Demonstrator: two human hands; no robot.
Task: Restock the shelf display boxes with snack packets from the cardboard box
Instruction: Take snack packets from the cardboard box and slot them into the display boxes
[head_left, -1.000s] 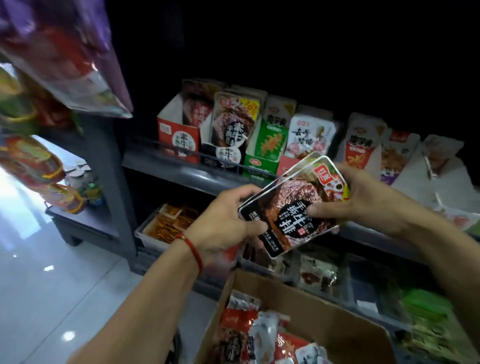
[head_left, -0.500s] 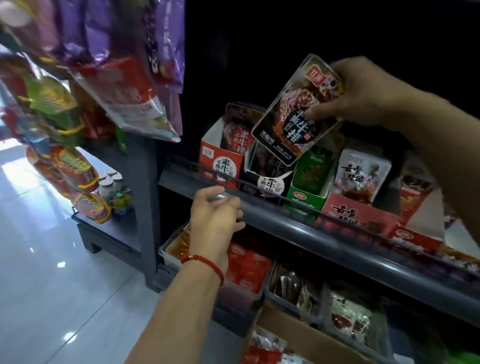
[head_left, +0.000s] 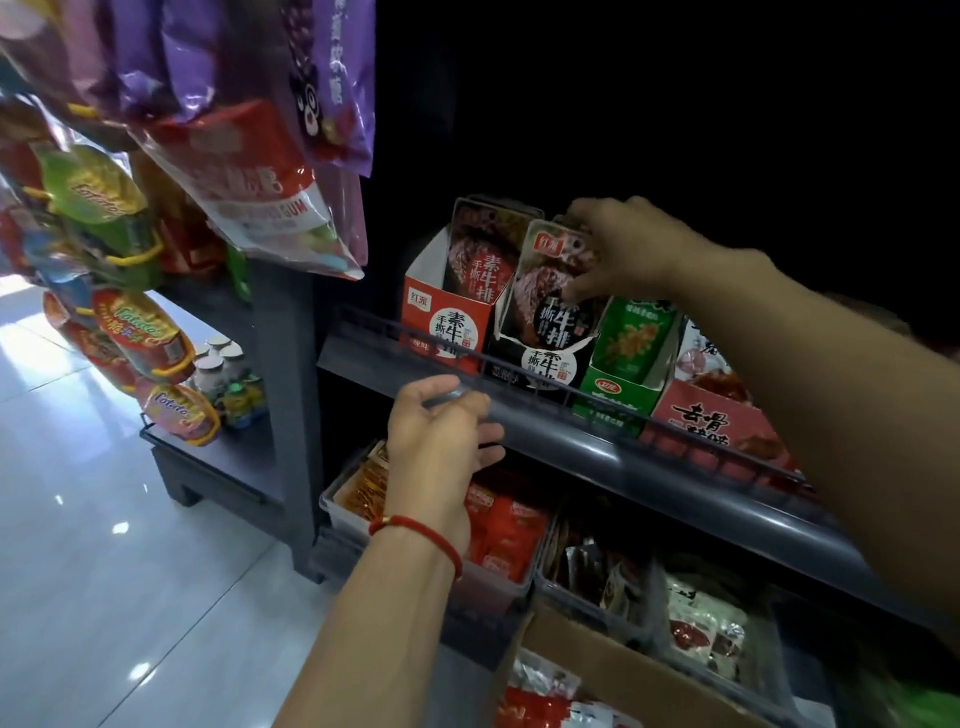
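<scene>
Packets of hanging snacks (head_left: 244, 171) crowd the far left, above a low stand of small bottles (head_left: 228, 379). Right of them, the left hand (head_left: 441, 436) has let go of the stack it was steadying a second ago and now floats just in front of the shelf rail (head_left: 545, 410), fingers loosely curled and apart, holding nothing. Past it on the shelf stands a red display box (head_left: 447, 327), and just beside that a black display box (head_left: 545, 364). The snack packets (head_left: 550, 280), held out over the cardboard box a second ago and raised above the shelf half a second ago, are now standing upright in the black display box, most of the way in. The right hand (head_left: 618, 249) grips their top edge, fingers clamped over the top and thumb on the front face. Further right sit a green display box (head_left: 618, 395) and a red-and-white box (head_left: 711, 415). Near, at the bottom, the cardboard box (head_left: 597, 670) shows more packets inside. By my reading this batch is almost seated; what's left is a push down and release, then another reach into the cardboard box, so the restocking is partway along.
</scene>
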